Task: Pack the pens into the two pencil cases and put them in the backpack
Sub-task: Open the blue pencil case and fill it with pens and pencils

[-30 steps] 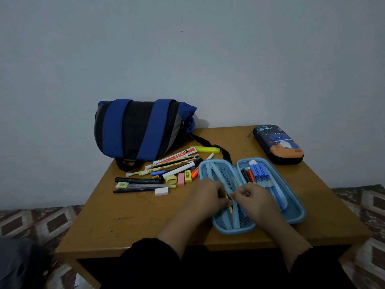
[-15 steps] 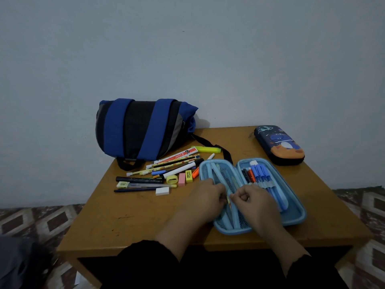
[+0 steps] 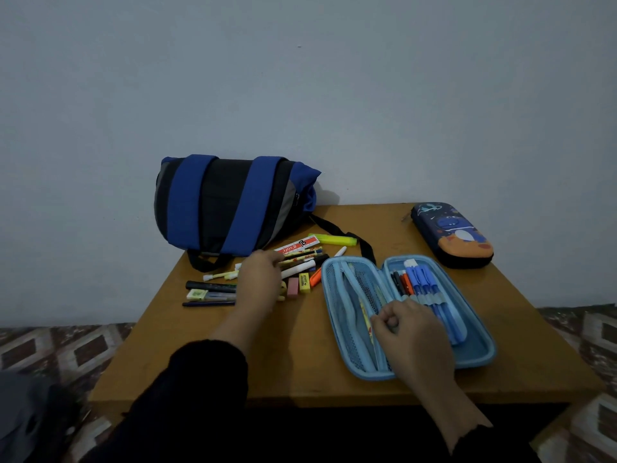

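An open light-blue pencil case (image 3: 477, 359) lies on the table at the right. Several blue, orange and black pens (image 3: 421, 281) sit under its elastic band, and a yellow pencil (image 3: 365, 315) lies in the mesh pocket. My right hand (image 3: 414, 335) rests on the case with fingers curled, pinching the mesh pocket's edge. My left hand (image 3: 260, 282) reaches with straight fingers over the loose pile of pens (image 3: 300, 259) left of the case, touching it. A closed dark-blue pencil case (image 3: 454, 232) lies at the far right. The blue-and-black backpack (image 3: 227, 208) lies at the back left.
A yellow highlighter (image 3: 334, 239) and the backpack's black strap (image 3: 365, 248) lie behind the open case. Small erasers (image 3: 293, 287) sit between pile and case. The wooden table (image 3: 300, 362) ends close to my body; patterned floor shows on both sides.
My left hand has left the open case and moved left and back onto the pile of pens. My right hand stays on the mesh pocket.
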